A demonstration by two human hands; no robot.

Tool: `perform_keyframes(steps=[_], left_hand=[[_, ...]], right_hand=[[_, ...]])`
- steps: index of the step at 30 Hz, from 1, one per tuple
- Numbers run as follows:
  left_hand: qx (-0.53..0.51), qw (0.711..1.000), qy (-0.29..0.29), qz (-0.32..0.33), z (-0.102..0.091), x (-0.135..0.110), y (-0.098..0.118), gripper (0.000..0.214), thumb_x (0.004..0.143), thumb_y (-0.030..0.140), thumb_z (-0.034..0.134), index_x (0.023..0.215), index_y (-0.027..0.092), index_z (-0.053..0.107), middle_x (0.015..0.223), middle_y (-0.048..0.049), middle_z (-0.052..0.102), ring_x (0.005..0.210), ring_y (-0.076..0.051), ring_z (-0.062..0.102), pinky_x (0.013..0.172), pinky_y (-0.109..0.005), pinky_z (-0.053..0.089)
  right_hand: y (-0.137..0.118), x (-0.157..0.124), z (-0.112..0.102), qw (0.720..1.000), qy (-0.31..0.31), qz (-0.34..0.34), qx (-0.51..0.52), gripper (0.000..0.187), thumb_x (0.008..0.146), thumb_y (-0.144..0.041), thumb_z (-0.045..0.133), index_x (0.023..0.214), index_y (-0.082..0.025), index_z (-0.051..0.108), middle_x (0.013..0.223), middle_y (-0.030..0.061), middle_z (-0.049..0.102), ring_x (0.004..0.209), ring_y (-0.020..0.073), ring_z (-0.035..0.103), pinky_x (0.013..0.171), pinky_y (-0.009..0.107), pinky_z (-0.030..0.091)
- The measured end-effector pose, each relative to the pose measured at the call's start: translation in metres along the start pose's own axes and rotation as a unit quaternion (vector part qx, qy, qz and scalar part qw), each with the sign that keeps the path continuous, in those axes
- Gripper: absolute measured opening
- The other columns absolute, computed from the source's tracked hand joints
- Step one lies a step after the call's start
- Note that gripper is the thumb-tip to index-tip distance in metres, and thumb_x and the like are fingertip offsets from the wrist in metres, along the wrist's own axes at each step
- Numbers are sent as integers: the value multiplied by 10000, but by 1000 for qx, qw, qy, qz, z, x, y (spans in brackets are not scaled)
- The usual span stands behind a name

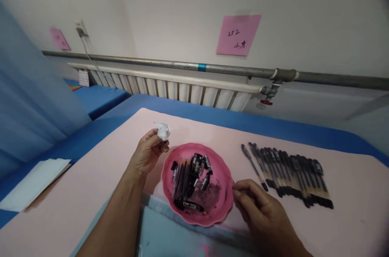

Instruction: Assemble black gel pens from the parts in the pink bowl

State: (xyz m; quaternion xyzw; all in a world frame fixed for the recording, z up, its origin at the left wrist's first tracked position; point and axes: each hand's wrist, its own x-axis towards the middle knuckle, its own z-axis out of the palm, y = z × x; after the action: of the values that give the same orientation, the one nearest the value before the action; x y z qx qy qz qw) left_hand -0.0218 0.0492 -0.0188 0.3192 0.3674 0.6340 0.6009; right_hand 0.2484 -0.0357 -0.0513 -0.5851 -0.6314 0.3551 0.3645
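My left hand (148, 149) pinches a crumpled white tissue (163, 131) above the far left rim of a pink scalloped dish (223, 168). In the dish lie several black pen caps (205, 182) and a bundle of slim dark pen refills (182, 180) with orange-yellow tips. Dark smudges mark the dish's bottom. My right hand (258, 208) is at the dish's right rim, thumb and forefinger pressed together. A tiny dark tip shows at those fingertips, but I cannot tell what it belongs to. To the right, several black-capped pens (288, 176) with clear barrels lie side by side in a row.
A pale pink sheet (100, 176) covers the blue bed (243, 119). White papers (36, 184) lie at the left, near a blue curtain (27, 86). A radiator (182, 86) and a metal pipe (170, 63) run along the wall. Light-blue cloth (170, 232) shows at the near edge.
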Motion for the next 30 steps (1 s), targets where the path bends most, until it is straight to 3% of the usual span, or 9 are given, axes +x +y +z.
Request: perform_keyframes(steps=[9,12,15,17,20,23,26,28,30], left_hand=[[68,996,63,13,-10,3,-3,212,579,200,699,755,156,588,606,45,577,516,-76,518,487,-195,393],[89,995,31,-4,-7,-2,1,192,603,229,693,748,160,588,619,40,578,552,-93,538,530,-216,428],[178,982,-61,-29,1,-14,8,151,657,250,667,758,160,601,687,17,606,642,-114,567,645,-251,458],[259,956,-132,-40,10,-25,10,125,702,257,631,786,167,610,749,2,621,707,-128,572,704,-261,450],[405,897,-175,-2,23,-36,-2,52,731,224,565,764,193,590,916,-36,633,940,-200,563,833,-324,428],[568,798,-188,69,35,-39,-26,69,711,148,521,702,197,568,1133,-85,585,1205,-260,415,982,-400,325],[660,718,-208,70,44,-40,-45,124,700,135,506,760,189,601,1282,-113,503,1234,-302,379,1008,-466,266],[668,703,-239,52,49,-43,-48,136,698,143,505,770,189,611,1235,-110,540,1169,-297,438,977,-453,299],[637,719,-277,31,52,-48,-43,120,684,145,517,738,195,612,1075,-84,618,1034,-257,522,906,-387,365]], right_hand=[[-2,4,-6,998,13,-44,-43,166,801,-369,492,727,-248,579,584,-15,608,531,153,543,520,238,433],[-2,4,-5,998,29,-39,-49,171,813,-363,478,734,-247,576,582,-15,605,519,150,534,488,238,410],[0,5,-4,998,45,-30,-45,172,819,-353,469,736,-243,571,588,-12,609,510,145,531,441,235,369],[1,6,-4,998,40,-29,-42,177,813,-357,467,736,-241,575,573,-15,601,498,143,528,423,233,355],[2,8,-4,999,24,-29,-35,184,800,-362,461,742,-235,580,552,-18,586,488,142,524,421,230,363],[0,8,-5,998,11,-40,-38,182,803,-344,448,746,-228,576,547,-23,574,483,136,509,446,227,379],[0,7,-5,997,5,-66,-48,178,808,-312,437,724,-224,567,564,-28,568,507,131,504,490,219,395],[0,7,-5,996,5,-73,-53,173,809,-293,436,728,-219,569,579,-29,568,519,128,500,499,211,393],[1,7,-4,996,8,-72,-56,165,809,-283,440,737,-216,571,583,-29,566,519,125,493,493,205,386]])
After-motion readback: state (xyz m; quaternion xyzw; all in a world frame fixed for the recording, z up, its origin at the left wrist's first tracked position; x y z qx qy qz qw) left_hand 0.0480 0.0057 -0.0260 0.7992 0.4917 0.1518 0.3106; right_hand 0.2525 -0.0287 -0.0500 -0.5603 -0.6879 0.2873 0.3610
